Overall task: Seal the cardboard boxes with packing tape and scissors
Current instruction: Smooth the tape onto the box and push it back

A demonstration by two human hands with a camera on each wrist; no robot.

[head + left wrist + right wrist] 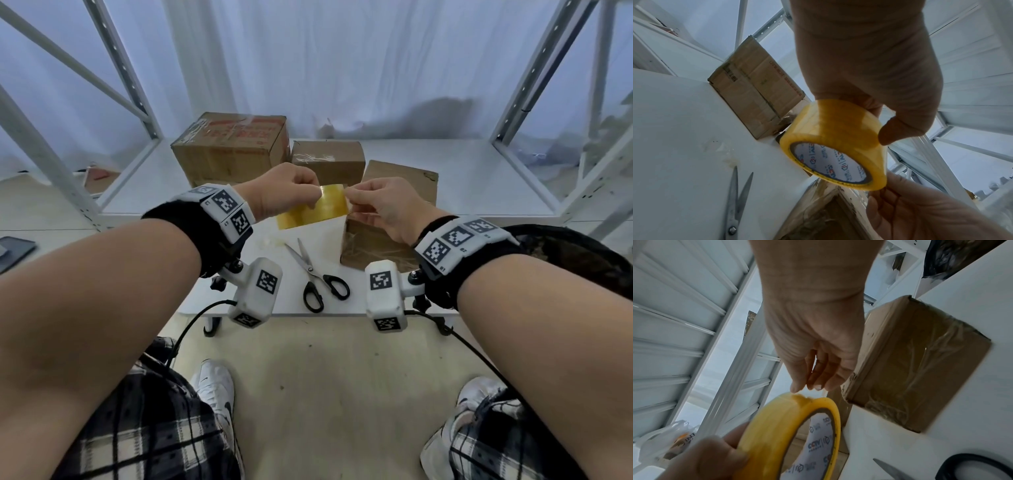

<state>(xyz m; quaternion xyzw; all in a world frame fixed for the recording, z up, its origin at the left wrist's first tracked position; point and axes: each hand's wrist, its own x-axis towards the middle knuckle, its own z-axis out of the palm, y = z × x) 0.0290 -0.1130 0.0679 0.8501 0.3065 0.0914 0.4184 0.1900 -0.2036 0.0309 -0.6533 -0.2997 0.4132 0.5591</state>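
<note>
A yellow packing tape roll [313,209] hangs in the air above the white table [479,178]. My left hand [315,194] grips the roll [830,138] with its thumb [896,131] on the outer face. My right hand [349,198] pinches the roll's upper right rim, where the tape [797,398] looks rumpled under its fingertips [807,387]. Black-handled scissors [318,274] lie on the table below the hands, blades slightly apart. Three cardboard boxes stand behind: a large one [229,150], a small one [327,161], and a nearer one [394,219] with clear tape on its front [920,361].
Crumpled clear tape scraps [270,243] lie left of the scissors. The table's front edge [308,313] runs just below the scissors' handles. White metal rack posts [534,85] stand on both sides. A dark phone [13,250] lies far left, a black bag [565,246] at right.
</note>
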